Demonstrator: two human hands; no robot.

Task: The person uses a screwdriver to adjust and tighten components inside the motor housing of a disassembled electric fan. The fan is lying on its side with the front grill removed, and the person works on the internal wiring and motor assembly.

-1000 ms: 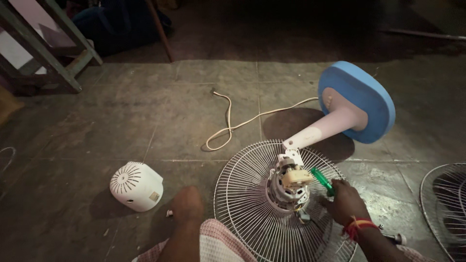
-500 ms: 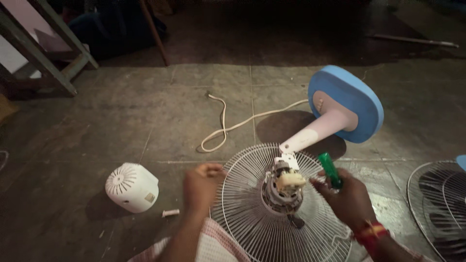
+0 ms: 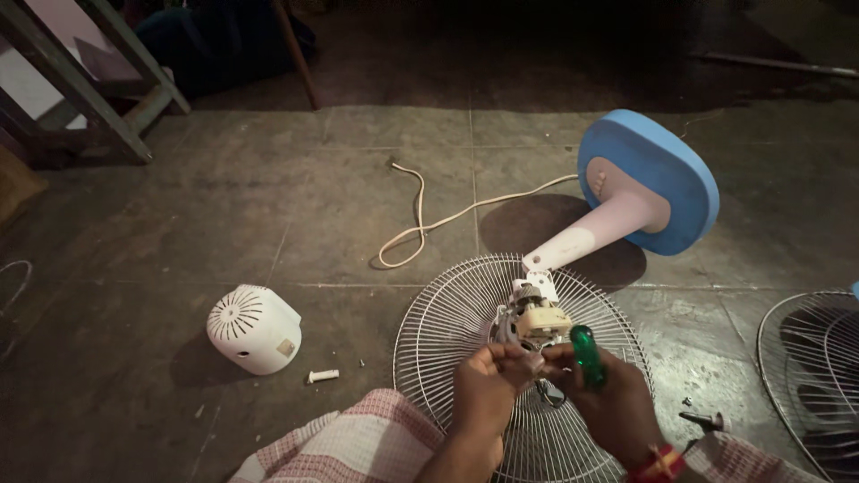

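A table fan lies on its side on the floor, its blue base (image 3: 649,179) raised at the right and its white neck sloping down to the bare motor (image 3: 530,315). The motor sits in the middle of the round wire guard (image 3: 438,335). My right hand (image 3: 608,402) grips a green-handled screwdriver (image 3: 586,354) just below the motor. Fingertips of my left hand (image 3: 483,389) pinch a small part beside the screwdriver; what the part is cannot be made out.
A white motor cover (image 3: 255,328) lies at the left with a small white peg (image 3: 322,377) next to it. The fan's white cord (image 3: 429,224) loops across the tiles. A second wire guard (image 3: 810,376) lies at the right edge. Wooden furniture legs (image 3: 89,98) stand at top left.
My left hand has moved right, from the floor to the motor, and now meets my right hand. The right hand still holds the screwdriver, now nearer the motor's front.
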